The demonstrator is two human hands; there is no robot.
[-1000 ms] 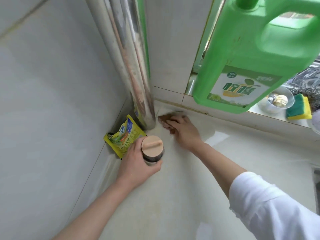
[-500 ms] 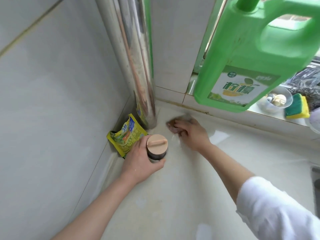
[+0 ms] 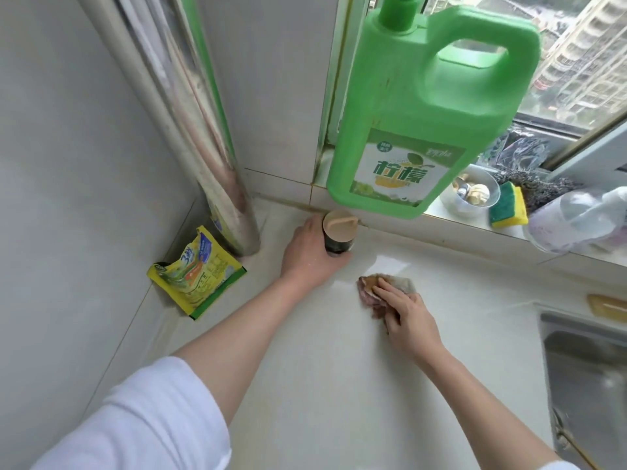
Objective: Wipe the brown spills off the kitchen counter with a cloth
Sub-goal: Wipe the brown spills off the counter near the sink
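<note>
A brown-stained cloth (image 3: 372, 289) lies flat on the pale counter (image 3: 322, 378). My right hand (image 3: 405, 315) presses down on it, and most of the cloth is hidden under the fingers. My left hand (image 3: 310, 252) grips a small dark jar with a tan lid (image 3: 339, 232), which stands on the counter near the back wall below the window sill. I see no brown spill on the counter around the cloth.
A big green detergent jug (image 3: 420, 110) stands on the sill (image 3: 475, 222), beside a glass bowl (image 3: 471, 195) and a green-yellow sponge (image 3: 509, 210). A yellow packet (image 3: 196, 271) leans in the left corner by a foil-wrapped pipe (image 3: 203, 130). The steel sink (image 3: 590, 385) is at the right.
My left hand has carried the jar from beside the yellow packet to the back wall under the jug. My right hand has slid the cloth out of the corner toward the sink.
</note>
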